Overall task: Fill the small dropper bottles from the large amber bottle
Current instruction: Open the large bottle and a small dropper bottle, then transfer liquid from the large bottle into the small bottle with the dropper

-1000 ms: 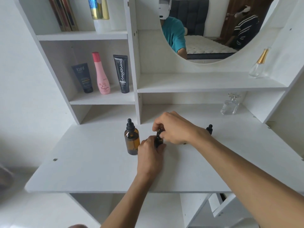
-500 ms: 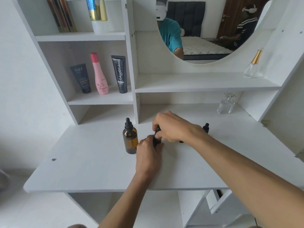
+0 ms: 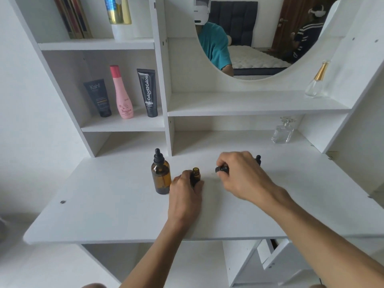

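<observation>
The large amber bottle point(image 3: 160, 176) stands on the white desk point(image 3: 116, 206), its black dropper cap on. Just right of it my left hand point(image 3: 185, 196) grips a small amber dropper bottle point(image 3: 195, 175), which stands upright with its neck uncovered. My right hand point(image 3: 242, 175) holds that bottle's black dropper cap point(image 3: 222, 169) a short way to the right of the bottle. Behind my right hand the black top of a second small dropper bottle point(image 3: 258, 159) shows; the rest of it is hidden.
A clear glass perfume bottle point(image 3: 283, 131) stands at the back right of the desk, another with a gold neck point(image 3: 316, 81) on the shelf above. Three cosmetic containers point(image 3: 122, 94) stand in the left cubby. A mirror point(image 3: 255, 36) reflects a second person.
My right hand has lifted the black dropper cap off the small bottle and moved to the right. The small bottle's neck now shows. My left hand stayed on the bottle.
</observation>
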A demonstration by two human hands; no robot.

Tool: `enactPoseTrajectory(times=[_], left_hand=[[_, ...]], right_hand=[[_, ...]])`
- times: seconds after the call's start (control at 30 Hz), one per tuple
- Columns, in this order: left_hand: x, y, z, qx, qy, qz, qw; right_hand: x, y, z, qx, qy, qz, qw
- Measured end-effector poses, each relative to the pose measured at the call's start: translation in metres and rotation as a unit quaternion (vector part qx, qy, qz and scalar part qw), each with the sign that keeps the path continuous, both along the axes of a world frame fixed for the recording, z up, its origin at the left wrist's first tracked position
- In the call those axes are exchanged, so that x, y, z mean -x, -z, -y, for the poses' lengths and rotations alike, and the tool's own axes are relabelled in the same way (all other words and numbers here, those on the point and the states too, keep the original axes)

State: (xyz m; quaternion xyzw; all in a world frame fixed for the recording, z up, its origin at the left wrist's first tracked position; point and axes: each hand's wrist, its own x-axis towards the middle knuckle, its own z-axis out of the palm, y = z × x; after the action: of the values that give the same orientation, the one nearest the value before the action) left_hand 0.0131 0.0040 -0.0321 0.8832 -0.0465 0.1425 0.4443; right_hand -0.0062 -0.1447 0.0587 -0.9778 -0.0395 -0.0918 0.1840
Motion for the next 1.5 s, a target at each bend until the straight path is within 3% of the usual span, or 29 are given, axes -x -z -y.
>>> enactPoseTrajectory(times=[0.27,0.47,1.23,1.4,1.5], left_hand=[[0.001,-0.001,0.0,-0.01,-0.004,0.0,1.0],[0.002,-0.002,0.0,-0.009,-0.004,0.002,1.0],[0.014,-0.005,-0.007,-0.029,-0.002,-0.031,0.999],[0.036,-0.004,-0.017,-0.031,-0.009,-0.04,0.999],[0.043,-0.003,-0.028,-0.008,-0.029,-0.003,1.0]], right_hand=[[0.005,0.055,-0.002,0.019,0.048,0.025,0.998],[0.005,0.067,-0.003,-0.039,0.073,0.022,0.996],[0.016,0.07,0.005,-0.119,0.1,0.027,0.987],[0.023,0.058,-0.002,-0.116,0.073,0.08,0.987],[0.02,0.041,-0.019,-0.134,0.03,0.13,0.982]])
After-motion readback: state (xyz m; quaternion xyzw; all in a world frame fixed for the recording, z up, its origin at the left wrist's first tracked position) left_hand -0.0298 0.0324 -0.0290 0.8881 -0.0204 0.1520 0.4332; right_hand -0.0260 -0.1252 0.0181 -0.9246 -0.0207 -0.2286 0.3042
